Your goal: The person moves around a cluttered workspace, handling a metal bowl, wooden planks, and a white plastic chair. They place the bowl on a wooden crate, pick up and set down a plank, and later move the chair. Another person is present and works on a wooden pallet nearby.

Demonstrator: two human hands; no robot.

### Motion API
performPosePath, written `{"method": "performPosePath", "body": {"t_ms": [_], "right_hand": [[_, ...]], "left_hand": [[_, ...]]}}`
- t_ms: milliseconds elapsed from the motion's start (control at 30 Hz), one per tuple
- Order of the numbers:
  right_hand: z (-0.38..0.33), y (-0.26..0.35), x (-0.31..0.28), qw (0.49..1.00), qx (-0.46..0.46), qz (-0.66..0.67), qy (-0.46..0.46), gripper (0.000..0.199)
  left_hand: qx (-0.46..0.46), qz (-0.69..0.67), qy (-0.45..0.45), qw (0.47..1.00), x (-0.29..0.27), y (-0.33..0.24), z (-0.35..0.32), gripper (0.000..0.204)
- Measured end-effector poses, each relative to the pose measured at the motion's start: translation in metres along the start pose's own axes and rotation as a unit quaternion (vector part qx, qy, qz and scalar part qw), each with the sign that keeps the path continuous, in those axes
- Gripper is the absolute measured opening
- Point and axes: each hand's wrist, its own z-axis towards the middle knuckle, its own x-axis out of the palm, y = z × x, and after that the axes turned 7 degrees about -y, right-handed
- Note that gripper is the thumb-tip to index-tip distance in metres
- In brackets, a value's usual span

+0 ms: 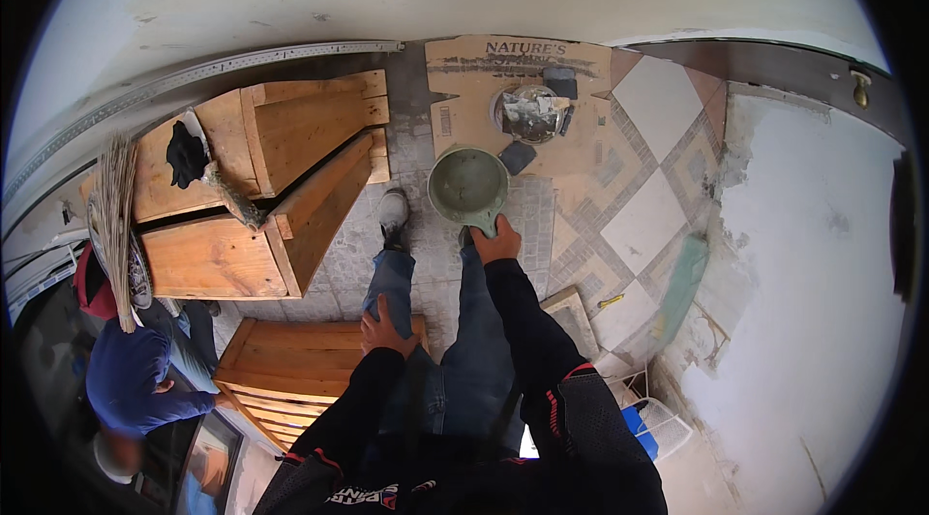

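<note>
My right hand (497,241) is closed round the short handle of a round grey-green pan (468,184), held out in front of my legs. The pan's inside looks grey-green and smeared; I cannot make out how much it holds. My left hand (388,329) lies on my left thigh with its fingers apart, holding nothing. Just beyond the pan, a round container (531,114) with pale, plaster-smeared things in it stands on a flattened cardboard sheet (455,118). Two dark flat blocks lie by it, one block (518,158) near the pan's rim and another block (559,82) farther off.
Wooden furniture (208,263) fills the left, bearing a black glove (185,155) and a bundle of thin sticks (118,225). A wooden slatted piece (300,355) stands by my left leg. A person in blue (145,384) bends at lower left. A patchy white wall (813,292) rises at right.
</note>
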Motion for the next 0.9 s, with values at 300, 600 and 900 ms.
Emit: {"method": "performPosePath", "body": {"t_ms": [300,600,900], "right_hand": [[0.107,-0.047,0.128,0.996,0.058,0.072,0.018,0.030],[0.199,-0.073,0.221,0.984,0.019,0.147,-0.095,0.029],[0.270,-0.077,0.272,0.963,0.000,0.206,-0.176,0.029]], "left_hand": [[-0.068,-0.122,-0.058,0.988,0.038,-0.015,0.001,0.106],[-0.050,-0.193,-0.106,0.974,0.039,-0.019,0.014,0.098],[-0.073,-0.215,-0.093,0.969,0.029,-0.022,0.023,0.099]]}}
